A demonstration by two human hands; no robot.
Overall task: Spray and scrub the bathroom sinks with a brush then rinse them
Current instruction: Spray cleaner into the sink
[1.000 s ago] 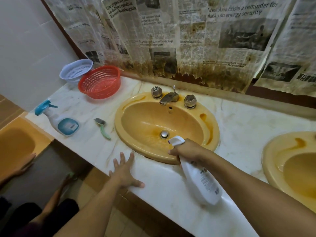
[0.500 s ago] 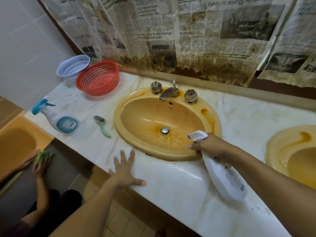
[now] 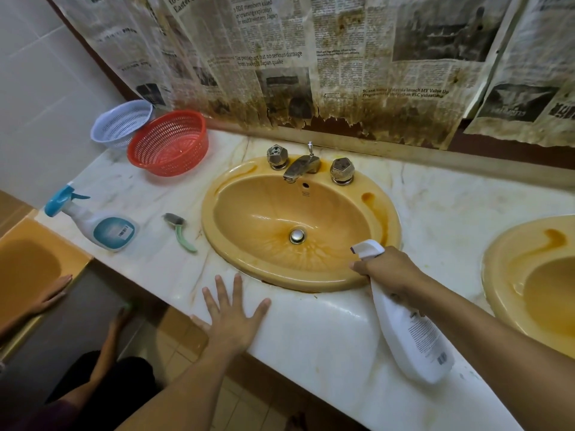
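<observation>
Sink (image 3: 258, 213), mustard-yellow and oval, is set into the middle of a white marble tabletop (image 3: 326, 331). From the left: a blue-capped spray bottle (image 3: 96, 225) lies near the left edge. Behind it, a pale blue basket (image 3: 123, 122) and a red basket (image 3: 169, 143) sit at the back left corner. A green-handled brush (image 3: 179, 228) lies just beside the sink's left rim.

The left hand (image 3: 231, 312) lies flat, fingers spread, on the front edge, holding nothing. The right hand (image 3: 389, 272) is wrapped round the neck of a white spray bottle (image 3: 413, 340), its nozzle over the sink's front right rim. A second sink (image 3: 497, 244) is cut off at the right edge.

With the nozzle this low and close, spray may miss the basin's far wall or land on the marble.

The basin is glossy, with brown streaks fanning toward the metal drain (image 3: 297, 236) and a darker stain on its right rim.
</observation>
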